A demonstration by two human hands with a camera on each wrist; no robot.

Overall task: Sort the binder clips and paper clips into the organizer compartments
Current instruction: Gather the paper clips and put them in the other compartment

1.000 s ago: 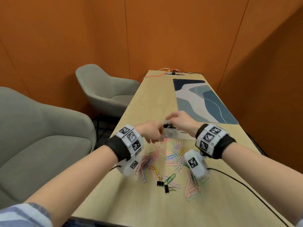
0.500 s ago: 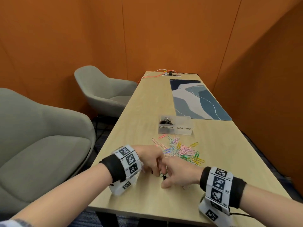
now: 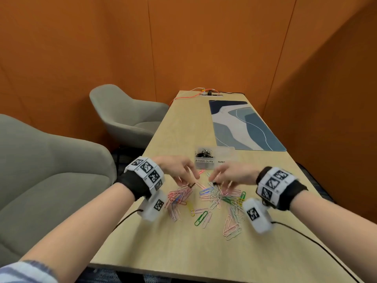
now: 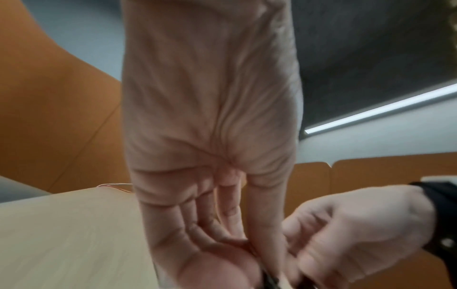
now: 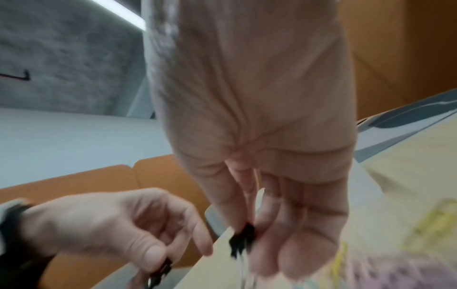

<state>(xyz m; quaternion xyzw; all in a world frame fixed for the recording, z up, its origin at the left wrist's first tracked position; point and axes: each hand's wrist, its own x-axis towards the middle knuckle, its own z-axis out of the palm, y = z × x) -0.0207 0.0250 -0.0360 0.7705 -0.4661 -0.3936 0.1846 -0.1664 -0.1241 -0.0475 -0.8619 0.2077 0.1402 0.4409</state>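
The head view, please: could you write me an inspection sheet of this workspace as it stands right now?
Surface: long wooden table.
Job's things: clear organizer; the compartment labelled BINDER CLIPS holds black binder clips, and the one beside it looks empty. Coloured paper clips lie scattered on the table.
Clutter: blue patterned desk mat.
Grippers: left hand pinches a black binder clip; right hand pinches another binder clip. Both hands are over the pile.
Cables: black leads run from both wrist cameras; orange and white wires at the far end.
Surroundings: orange walls, two grey armchairs on the left.
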